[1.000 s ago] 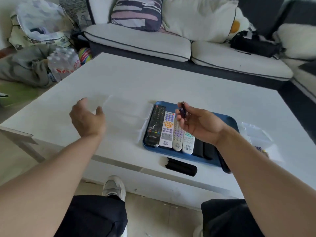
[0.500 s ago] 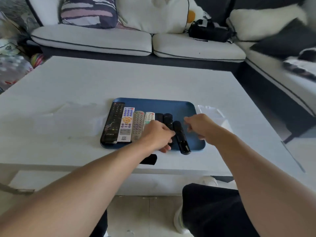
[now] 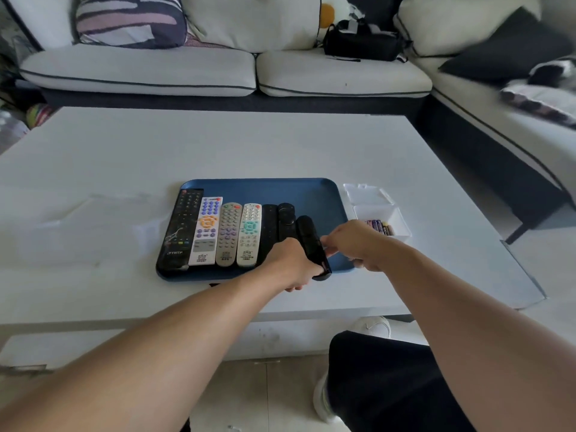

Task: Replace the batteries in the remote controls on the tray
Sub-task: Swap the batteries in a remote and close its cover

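Since half a second ago both hands have closed in on the rightmost black remote [image 3: 311, 241], and the right hand, which hung just right of it then, now touches its side. The left hand [image 3: 291, 265] is curled round the near end of that remote, fingers tucked beneath. The right hand [image 3: 355, 244] meets the remote's right edge with bent fingers; whether they still pinch a battery I cannot tell. The remote lies aslant at the blue tray's [image 3: 274, 188] near right corner, its tip poking over the front rim. Six more remotes lie side by side to its left: a long black one [image 3: 180, 229], a white one with an orange pad [image 3: 207, 230], a grey one [image 3: 229, 233], a white one with teal keys [image 3: 249, 233] and two short black ones [image 3: 274, 222]. The far half of the tray is bare blue. Just right of the tray sits a clear box [image 3: 381, 218] holding batteries [image 3: 378, 226], near the white table's [image 3: 249, 145] right edge.
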